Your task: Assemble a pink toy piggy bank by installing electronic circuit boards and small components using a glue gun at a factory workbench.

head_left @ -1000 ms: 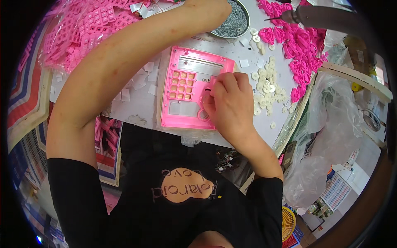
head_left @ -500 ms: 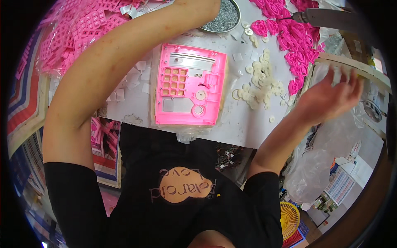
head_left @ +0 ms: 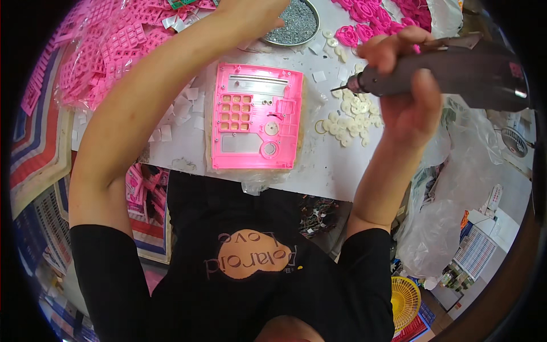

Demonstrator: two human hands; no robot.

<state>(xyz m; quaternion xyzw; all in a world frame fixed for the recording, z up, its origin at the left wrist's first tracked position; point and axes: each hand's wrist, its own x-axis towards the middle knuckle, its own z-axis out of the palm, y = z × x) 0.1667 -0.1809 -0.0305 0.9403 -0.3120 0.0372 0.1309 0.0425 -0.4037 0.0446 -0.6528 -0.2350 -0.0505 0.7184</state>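
My right hand [head_left: 407, 97] is wrapped round a dark electric screwdriver [head_left: 450, 71], whose thin bit points left above the white plastic discs [head_left: 356, 114]. At the top, my left hand [head_left: 253, 17] is at the near-left rim of a round metal tin [head_left: 315, 25] of small grey screws [head_left: 297, 23]. Its fingers are mostly hidden, so I cannot tell what they hold. Between my arms, a pink plastic housing [head_left: 289, 149] lies inside up on the table, with square key openings, a clear window and a round white part in it.
Pink keypad frames [head_left: 102, 62] are heaped at the far left, with a green piece [head_left: 179, 3] beside them. Pink rose-like parts [head_left: 364, 20] lie at the far right. Small white squares [head_left: 182, 108] are scattered left of the housing. Clear plastic bags [head_left: 433, 228] hang at the right.
My right hand has gone from reaching, empty, at the right to gripping the screwdriver and drawing it down and left. My left hand has shifted left from the tin's middle toward its rim.
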